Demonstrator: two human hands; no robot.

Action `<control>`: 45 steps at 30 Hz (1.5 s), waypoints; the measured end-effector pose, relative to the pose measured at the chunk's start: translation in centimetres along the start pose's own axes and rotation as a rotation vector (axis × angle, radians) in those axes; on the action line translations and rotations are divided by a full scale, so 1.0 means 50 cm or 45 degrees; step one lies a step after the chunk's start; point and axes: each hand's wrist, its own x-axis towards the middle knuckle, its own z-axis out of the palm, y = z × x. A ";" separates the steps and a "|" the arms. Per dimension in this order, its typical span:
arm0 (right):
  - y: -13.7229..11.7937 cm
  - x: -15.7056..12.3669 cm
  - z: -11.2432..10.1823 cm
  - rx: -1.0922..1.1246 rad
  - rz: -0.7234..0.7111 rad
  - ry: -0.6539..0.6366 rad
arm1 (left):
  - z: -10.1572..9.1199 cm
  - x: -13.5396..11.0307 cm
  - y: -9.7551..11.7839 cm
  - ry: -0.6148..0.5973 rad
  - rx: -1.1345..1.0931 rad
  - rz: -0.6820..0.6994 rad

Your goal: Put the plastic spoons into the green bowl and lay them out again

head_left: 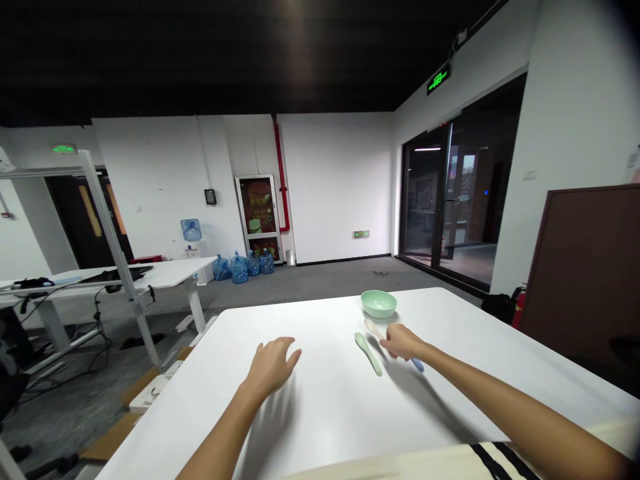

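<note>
From my remote seat, I have the pink spoon [371,326] right of centre in the lower half of the frame, lying on the white tabletop [320,430] with its handle running under my right hand [401,341]. I judge the handling has only just reached the spoon: the hand is at it, but I see no clear sign of a lift.

My right grip is curled, fingers bunched low over the handle; I cannot tell whether they are clamped on it or merely touching. My left hand [274,365], left of the spoons, has its fingers and thumb apart and holds nothing.

Just left of the pink spoon, a green spoon [369,353] lies slantwise. A blue handle [418,365] pokes out below my right hand, its other end hidden. The green bowl [379,313] sits upright just above the spoons in the frame; all three utensils lie outside it.
</note>
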 end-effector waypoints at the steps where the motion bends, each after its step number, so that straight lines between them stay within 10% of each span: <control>1: 0.001 0.000 0.007 -0.004 0.010 -0.012 | 0.000 0.001 0.000 0.000 0.002 -0.002; 25: 0.022 0.009 0.063 -0.142 0.017 -0.137 | 0.002 0.003 0.004 -0.003 -0.007 -0.005; 45: -0.022 -0.010 0.040 -0.364 -0.014 0.154 | 0.001 0.004 0.004 -0.009 0.004 -0.010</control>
